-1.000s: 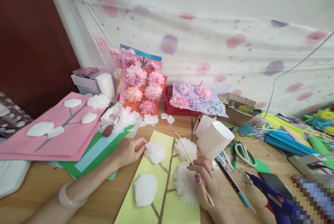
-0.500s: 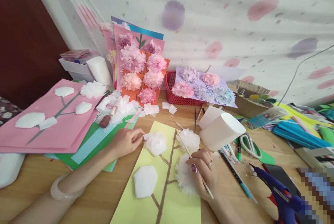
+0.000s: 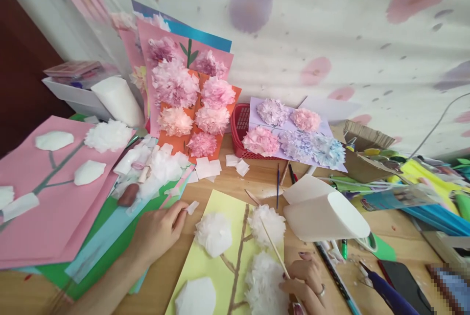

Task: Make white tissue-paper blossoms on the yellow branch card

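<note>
My left hand [image 3: 161, 227] pinches a small piece of white tissue paper [image 3: 192, 207] just left of the yellow sheet [image 3: 205, 202]. Between the fingers of my right hand [image 3: 303, 281] is a thin wooden stick [image 3: 273, 245], its tip over the upper right tissue flower [image 3: 267, 227]. A brown branch [image 3: 240, 241] runs up the sheet. White tissue flowers also sit at its upper left [image 3: 213, 234] and lower right [image 3: 266, 283]. A plain white paper pad [image 3: 196, 298] is at the lower left, cut by the frame's bottom edge.
Left lies a pink sheet [image 3: 81, 212] beside a heap of white tissue [image 3: 165, 166]. Flower pictures [image 3: 176, 80] and a red basket [image 3: 240, 124] stand behind. A white paper roll [image 3: 326, 214], pens, a phone [image 3: 404, 285] and a blue glue gun [image 3: 389, 293] lie right.
My left hand has drawn back from the upper left flower with the tissue piece. My right hand still holds the stick near the right flowers. The view has shifted closer.
</note>
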`<state>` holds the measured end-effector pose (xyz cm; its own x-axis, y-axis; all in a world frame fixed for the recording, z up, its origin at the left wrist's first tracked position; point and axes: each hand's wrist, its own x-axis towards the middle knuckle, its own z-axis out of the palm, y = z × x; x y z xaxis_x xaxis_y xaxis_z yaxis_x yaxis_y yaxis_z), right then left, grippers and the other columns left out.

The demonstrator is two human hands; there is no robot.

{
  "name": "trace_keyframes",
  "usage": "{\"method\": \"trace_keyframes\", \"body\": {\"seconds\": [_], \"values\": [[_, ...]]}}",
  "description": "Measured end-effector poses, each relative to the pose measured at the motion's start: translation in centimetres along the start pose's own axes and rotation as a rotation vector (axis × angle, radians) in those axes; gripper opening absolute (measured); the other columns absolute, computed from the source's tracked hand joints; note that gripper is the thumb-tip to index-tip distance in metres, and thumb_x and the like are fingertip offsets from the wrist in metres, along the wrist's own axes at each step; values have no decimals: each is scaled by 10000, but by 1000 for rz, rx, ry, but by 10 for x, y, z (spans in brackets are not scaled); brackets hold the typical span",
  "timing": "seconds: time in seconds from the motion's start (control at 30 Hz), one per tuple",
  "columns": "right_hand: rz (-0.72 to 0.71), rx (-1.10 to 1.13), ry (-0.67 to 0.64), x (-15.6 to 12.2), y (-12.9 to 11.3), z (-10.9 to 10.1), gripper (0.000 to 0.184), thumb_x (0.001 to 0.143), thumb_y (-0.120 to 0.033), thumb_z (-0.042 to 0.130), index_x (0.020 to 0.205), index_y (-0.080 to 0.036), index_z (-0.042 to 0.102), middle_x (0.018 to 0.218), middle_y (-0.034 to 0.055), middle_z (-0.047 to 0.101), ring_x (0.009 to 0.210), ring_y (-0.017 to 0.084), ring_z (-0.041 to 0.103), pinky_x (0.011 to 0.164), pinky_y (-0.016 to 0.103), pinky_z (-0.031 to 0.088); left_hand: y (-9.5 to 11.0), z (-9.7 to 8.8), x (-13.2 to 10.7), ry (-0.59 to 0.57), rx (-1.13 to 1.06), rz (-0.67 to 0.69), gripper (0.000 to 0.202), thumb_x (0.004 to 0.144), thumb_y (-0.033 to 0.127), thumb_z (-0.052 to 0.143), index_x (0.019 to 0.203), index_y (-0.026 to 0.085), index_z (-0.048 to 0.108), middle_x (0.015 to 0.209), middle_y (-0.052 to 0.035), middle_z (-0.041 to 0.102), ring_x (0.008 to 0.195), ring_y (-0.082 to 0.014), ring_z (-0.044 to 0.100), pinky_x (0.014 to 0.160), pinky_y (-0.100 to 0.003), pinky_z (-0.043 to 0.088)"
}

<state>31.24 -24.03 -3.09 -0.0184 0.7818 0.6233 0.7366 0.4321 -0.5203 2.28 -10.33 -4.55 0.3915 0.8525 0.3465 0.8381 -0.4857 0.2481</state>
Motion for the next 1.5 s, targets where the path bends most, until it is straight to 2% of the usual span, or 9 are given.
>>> {"method": "trace_keyframes", "body": {"seconds": [0.27,0.47,0.6,0.73,0.83,0.93,1.07,1.23,1.5], "values": [[-101,-4,-109,-3,6,-10,153,783,-149,391,855,-211,512,800,41,473,739,210,487,893,514,281,5,-5,2,-158,-61,-179,270,892,299,384,870,194,632,449,39,523,404,-129,487,474,-235,264],[-140,-109,-168,3,5,-15,172,741,-129,442,880,-204,510,797,40,474,747,212,490,868,493,291,5,-5,-1,-196,-73,-197,281,902,311,373,881,193,628,470,30,528,428,-143,499,480,-246,245],[-236,-118,-108,4,3,-13,178,740,-122,428,873,-192,521,804,44,481,741,208,481,824,490,295,6,-7,0,-201,-66,-199,246,884,295,400,869,196,624,529,8,565,489,-160,524,499,-254,232],[-267,-100,-139,-2,3,-8,138,762,-138,448,860,-203,521,841,42,504,751,197,473,788,455,320,7,-9,1,-122,-181,-214,189,842,293,451,821,187,607,460,42,438,445,-138,418,504,-254,211],[-248,-70,-118,-6,3,-5,124,806,-137,428,838,-213,521,822,28,514,752,190,476,776,426,326,7,-10,2,-94,-454,-229,222,826,360,479,787,169,586,442,80,311,423,-104,294,492,-243,184],[-185,-17,-45,-9,2,-2,186,872,-150,379,842,-214,551,818,34,546,779,198,505,793,421,334,9,-15,3,-174,-758,-194,284,790,430,525,784,150,573,467,95,271,442,-80,225,488,-234,154],[34,194,76,-6,-5,1,292,947,-262,338,800,-215,586,823,43,573,813,212,527,739,369,365,16,-28,0,-234,-997,-153,313,746,453,583,785,143,556,509,96,281,465,-64,215,481,-226,147],[215,545,71,17,-18,11,420,947,-418,382,646,-206,585,698,33,559,738,200,523,729,342,378,28,-37,-6,-311,-1154,-119,310,750,435,577,854,143,593,565,63,406,476,-72,294,460,-222,213],[400,744,10,32,-20,36,475,925,-459,405,593,-199,621,628,30,576,693,188,531,747,337,386,37,-35,-11,-390,-1198,-23,273,776,408,553,810,138,583,640,26,467,581,-100,410,538,-242,327]]}}
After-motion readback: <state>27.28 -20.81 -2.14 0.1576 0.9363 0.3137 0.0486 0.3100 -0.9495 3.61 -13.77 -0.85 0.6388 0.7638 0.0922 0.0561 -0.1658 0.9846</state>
